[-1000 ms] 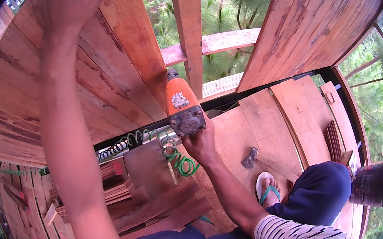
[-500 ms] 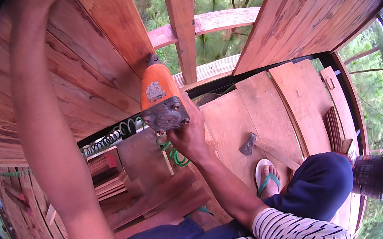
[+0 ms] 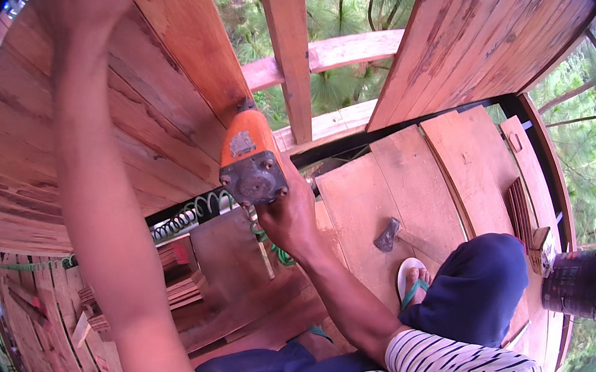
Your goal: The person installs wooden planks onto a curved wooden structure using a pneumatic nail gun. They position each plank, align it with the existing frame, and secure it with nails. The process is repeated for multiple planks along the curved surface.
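Note:
An orange nail gun point(image 3: 243, 148) with a dark end cap is gripped in my right hand point(image 3: 288, 213), its nose against the lower edge area of an orange-brown plank point(image 3: 196, 50). My left arm rises along the left side to my left hand point(image 3: 83, 11) at the top edge, against the planks point(image 3: 9, 139); its fingers cannot be made out. A green coiled hose point(image 3: 284, 253) hangs behind the gun. An upright wooden beam point(image 3: 288, 31) and a curved crosspiece point(image 3: 348, 49) stand in the gap beside the plank, with pine branches beyond.
More planked panel point(image 3: 480, 30) is at upper right. Below are floor boards point(image 3: 408, 172), a dark-headed hammer point(image 3: 387, 235) near my sandalled foot point(image 3: 414, 283), stacked slats point(image 3: 179, 278) at left, loose boards point(image 3: 467, 172) and a dark bucket point(image 3: 574, 284) at right.
Compared with a second ago, the nail gun and my right hand sit somewhat further left, near the plank's edge. The view has shifted slightly up and down; my grip is unchanged.

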{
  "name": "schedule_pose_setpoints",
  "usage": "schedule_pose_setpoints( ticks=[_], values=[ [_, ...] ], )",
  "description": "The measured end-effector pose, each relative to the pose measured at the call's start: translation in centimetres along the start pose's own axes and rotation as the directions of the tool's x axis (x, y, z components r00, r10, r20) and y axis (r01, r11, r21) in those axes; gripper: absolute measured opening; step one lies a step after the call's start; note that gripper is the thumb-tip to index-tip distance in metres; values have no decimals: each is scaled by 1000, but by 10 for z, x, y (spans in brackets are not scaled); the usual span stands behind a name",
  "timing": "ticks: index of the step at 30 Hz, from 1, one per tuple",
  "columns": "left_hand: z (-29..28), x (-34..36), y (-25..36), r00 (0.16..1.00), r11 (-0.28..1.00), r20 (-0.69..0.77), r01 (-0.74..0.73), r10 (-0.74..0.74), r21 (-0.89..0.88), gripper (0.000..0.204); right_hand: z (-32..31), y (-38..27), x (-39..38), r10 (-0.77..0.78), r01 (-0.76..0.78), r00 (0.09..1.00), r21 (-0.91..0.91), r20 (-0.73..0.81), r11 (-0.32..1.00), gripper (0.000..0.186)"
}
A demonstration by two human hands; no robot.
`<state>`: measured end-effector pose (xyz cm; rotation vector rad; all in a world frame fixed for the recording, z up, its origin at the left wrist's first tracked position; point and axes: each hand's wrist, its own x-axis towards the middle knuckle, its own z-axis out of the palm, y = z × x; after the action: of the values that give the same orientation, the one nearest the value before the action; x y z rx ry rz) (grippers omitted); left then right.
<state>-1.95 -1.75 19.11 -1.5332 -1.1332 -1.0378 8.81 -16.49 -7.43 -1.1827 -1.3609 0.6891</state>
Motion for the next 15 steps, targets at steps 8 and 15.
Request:
schedule_pose_setpoints(
  ticks=[8, 15],
  values=[
    [-6, 3, -7, 998, 996, 6, -61, 62, -63, 71, 3, 2, -16, -81, 79, 997, -76, -17, 994, 41],
    [-8, 3, -8, 999, 998, 16, -51, 51, -35, 69, 5, 7, -6, -39, 39, 999, -22, 20, 999, 43]
  ],
)
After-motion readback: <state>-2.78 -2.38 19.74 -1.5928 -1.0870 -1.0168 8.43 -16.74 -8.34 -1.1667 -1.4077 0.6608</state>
